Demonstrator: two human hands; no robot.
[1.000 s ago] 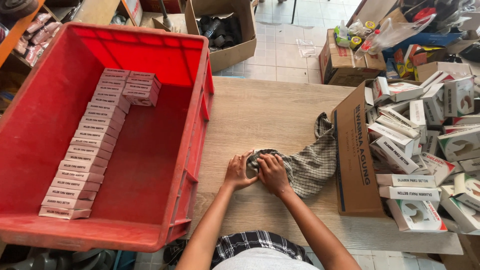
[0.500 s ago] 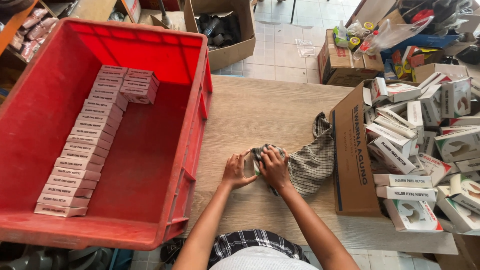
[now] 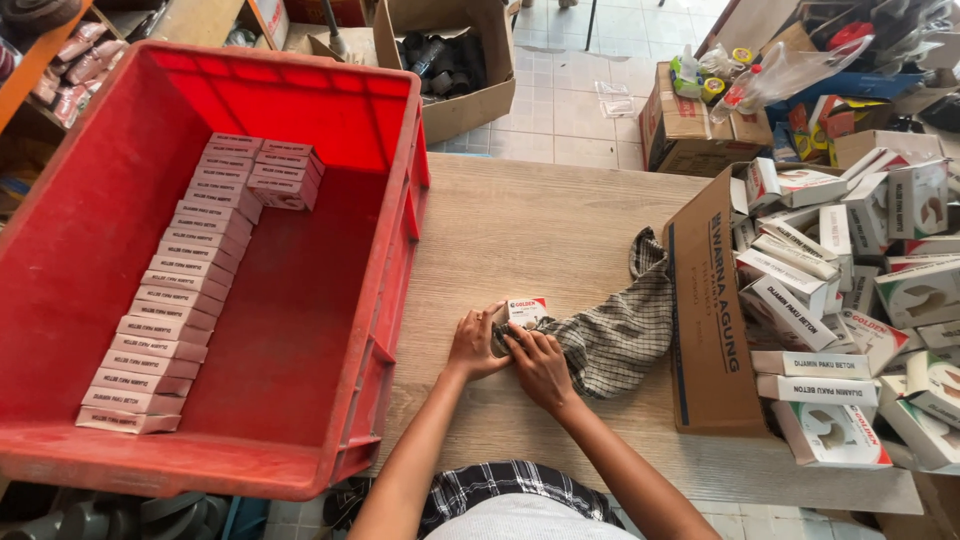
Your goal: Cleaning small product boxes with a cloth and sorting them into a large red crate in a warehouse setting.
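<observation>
Head view: 2 hands, left and right, gripping 1 small box over 1 checked cloth.

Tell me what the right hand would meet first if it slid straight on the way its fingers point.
Probably the small white box, which the right hand already touches at its fingertips; beyond that lies bare wooden table.

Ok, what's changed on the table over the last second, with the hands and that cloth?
A small box now shows between the hands, partly out of the checked cloth; a second ago the cloth covered it. The left hand and right hand have stayed together on it at the cloth's left end. The red crate with its rows of boxes and the open carton have not moved.
</observation>
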